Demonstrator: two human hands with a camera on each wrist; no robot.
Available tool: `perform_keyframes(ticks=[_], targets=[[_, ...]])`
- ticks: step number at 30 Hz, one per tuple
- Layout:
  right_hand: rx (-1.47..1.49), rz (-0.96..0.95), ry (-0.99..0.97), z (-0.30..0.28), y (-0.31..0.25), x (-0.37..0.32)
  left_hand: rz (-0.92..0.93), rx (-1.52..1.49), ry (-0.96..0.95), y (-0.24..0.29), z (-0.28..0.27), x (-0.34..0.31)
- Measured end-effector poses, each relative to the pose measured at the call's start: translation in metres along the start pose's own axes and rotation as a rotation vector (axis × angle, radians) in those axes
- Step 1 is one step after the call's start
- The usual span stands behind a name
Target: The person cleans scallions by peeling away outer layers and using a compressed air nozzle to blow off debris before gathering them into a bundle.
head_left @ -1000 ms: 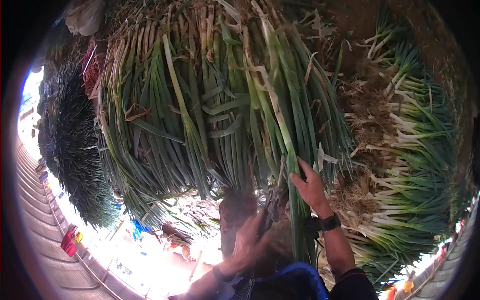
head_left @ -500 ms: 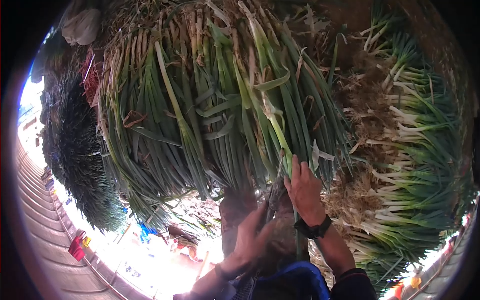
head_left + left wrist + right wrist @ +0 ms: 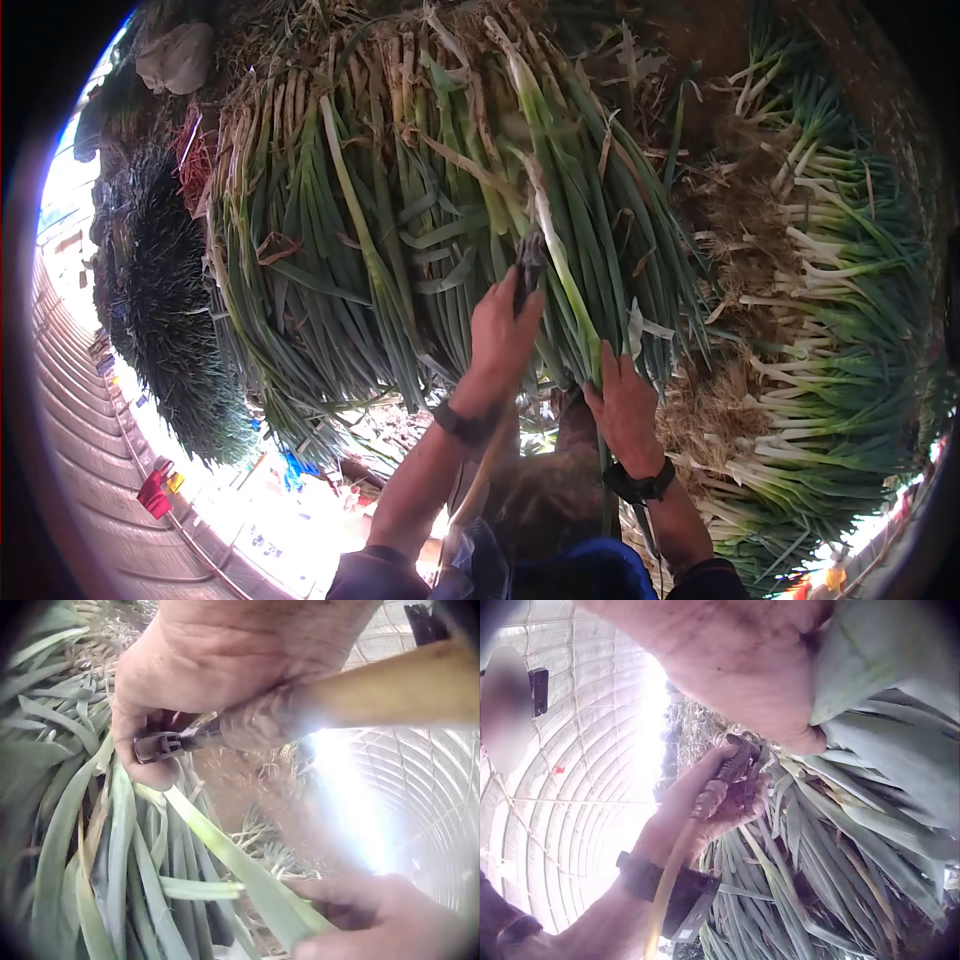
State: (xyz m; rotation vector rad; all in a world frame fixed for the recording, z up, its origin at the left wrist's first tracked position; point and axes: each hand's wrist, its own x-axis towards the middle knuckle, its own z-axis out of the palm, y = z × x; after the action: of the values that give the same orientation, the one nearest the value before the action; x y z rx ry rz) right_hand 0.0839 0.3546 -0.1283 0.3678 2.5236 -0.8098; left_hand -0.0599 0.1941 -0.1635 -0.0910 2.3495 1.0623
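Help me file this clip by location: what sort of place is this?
Likely a greenhouse or polytunnel: a curved, ribbed wall, brown earthy ground and heaped onion-like plants.

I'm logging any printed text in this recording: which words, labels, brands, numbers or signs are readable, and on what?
None can be read in any view.
Pale patch on the dark band at the left wrist: perhaps a label, too small and blurred to read.
Red item in the background: no legible marking.
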Motion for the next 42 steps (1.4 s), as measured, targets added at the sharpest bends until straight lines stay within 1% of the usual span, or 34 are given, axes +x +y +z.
perform_keyframes(ticks=[2, 6, 8, 9, 11, 12, 14, 15, 17, 18, 19, 20, 21, 22, 23, 24, 25, 26, 27, 28, 30, 31, 32, 33, 34, 35, 36, 38, 39, 40, 41, 42], targets=[[-0.013, 0.021, 0.022, 0.005, 0.004, -0.002, 0.035, 0.075, -0.02, 0.005, -0.003, 0.016], [0.071, 0.032, 0.008, 0.007, 0.015, -0.003, 0.005, 0.106, -0.089, 0.013, -0.012, 0.039], [0.233, 0.077, -0.023, 0.005, 0.018, -0.003, -0.106, -0.004, -0.154, 0.026, -0.024, 0.039], [0.231, 0.076, -0.026, 0.003, 0.018, -0.003, -0.108, -0.006, -0.153, 0.026, -0.029, 0.033], [0.6, 0.11, 0.02, -0.001, 0.015, -0.002, -0.111, -0.063, -0.194, 0.02, -0.042, 0.007], [0.597, 0.108, 0.02, -0.006, 0.009, -0.003, -0.11, -0.066, -0.192, 0.014, -0.045, -0.007], [0.921, 0.227, -0.027, -0.023, -0.014, -0.008, 0.059, -0.056, -0.088, -0.004, -0.054, -0.037], [0.918, 0.221, -0.031, -0.038, -0.033, -0.011, 0.058, -0.059, -0.082, -0.004, -0.065, -0.048], [1.046, 0.257, -0.129, -0.068, -0.073, -0.02, -0.077, 0.049, -0.354, 0.005, -0.096, -0.068], [0.983, 0.104, -0.094, -0.067, -0.085, -0.03, -0.078, 0.043, -0.352, 0.001, -0.112, -0.078], [0.916, -0.049, -0.059, -0.068, -0.1, -0.035, -0.07, -0.14, -0.38, -0.006, -0.131, -0.087], [0.78, -0.271, -0.029, -0.075, -0.118, -0.035, -0.062, -0.324, -0.407, -0.016, -0.148, -0.098], [0.842, -0.263, -0.237, -0.07, -0.132, -0.037, -0.042, -0.381, -0.288, -0.028, -0.161, -0.111], [0.899, -0.251, -0.443, -0.064, -0.147, -0.039, 0.041, -0.374, -0.078, -0.025, -0.172, -0.116], [0.838, -0.327, -0.34, -0.059, -0.166, -0.035, -0.144, -0.433, 0.156, -0.04, -0.184, -0.13], [0.777, -0.402, -0.239, -0.053, -0.189, -0.028, -0.039, -0.203, 0.276, -0.043, -0.204, -0.133], [0.801, -0.402, -0.142, -0.032, -0.208, -0.019, -0.171, -0.301, 0.476, -0.016, -0.213, -0.124], [0.823, -0.403, -0.043, -0.003, -0.224, -0.007, -0.165, -0.293, 0.519, -0.036, -0.226, -0.131], [0.756, -0.375, -0.045, 0.018, -0.243, 0.011, -0.16, -0.285, 0.563, -0.057, -0.237, -0.139], [0.69, -0.345, -0.047, 0.037, -0.258, 0.031, -0.163, -0.29, 0.563, -0.061, -0.238, -0.138], [0.546, -0.298, -0.197, 0.08, -0.268, 0.071, -0.136, -0.127, 0.567, -0.068, -0.232, -0.134], [0.485, -0.363, -0.02, 0.106, -0.255, 0.092, -0.107, -0.069, 0.54, -0.077, -0.223, -0.135], [0.421, -0.429, 0.153, 0.124, -0.242, 0.113, -0.029, -0.039, 0.511, -0.088, -0.211, -0.134], [0.314, -0.349, 0.212, 0.118, -0.222, 0.134, 0.046, -0.008, 0.481, -0.097, -0.2, -0.135], [0.207, -0.27, 0.272, 0.108, -0.195, 0.156, 0.052, 0.067, 0.357, -0.1, -0.194, -0.138], [0.048, -0.16, 0.474, 0.106, -0.169, 0.174, 0.009, 0.025, 0.232, -0.099, -0.188, -0.141], [-0.061, -0.014, 0.492, 0.123, -0.128, 0.194, 0.025, 0.03, 0.175, -0.103, -0.177, -0.144], [-0.103, 0.083, 0.396, 0.138, -0.063, 0.216, 0.057, 0.048, 0.079, -0.108, -0.151, -0.148], [-0.103, 0.081, 0.393, 0.134, -0.049, 0.217, 0.07, 0.064, 0.042, -0.104, -0.139, -0.15], [-0.027, 0.087, 0.305, 0.132, -0.041, 0.217, 0.048, 0.087, 0.018, -0.091, -0.13, -0.149], [0.049, 0.094, 0.217, 0.132, -0.034, 0.216, 0.041, 0.091, 0.02, -0.09, -0.124, -0.151], [0.053, 0.094, 0.214, 0.126, -0.03, 0.216, 0.085, 0.089, -0.02, -0.092, -0.117, -0.152]])
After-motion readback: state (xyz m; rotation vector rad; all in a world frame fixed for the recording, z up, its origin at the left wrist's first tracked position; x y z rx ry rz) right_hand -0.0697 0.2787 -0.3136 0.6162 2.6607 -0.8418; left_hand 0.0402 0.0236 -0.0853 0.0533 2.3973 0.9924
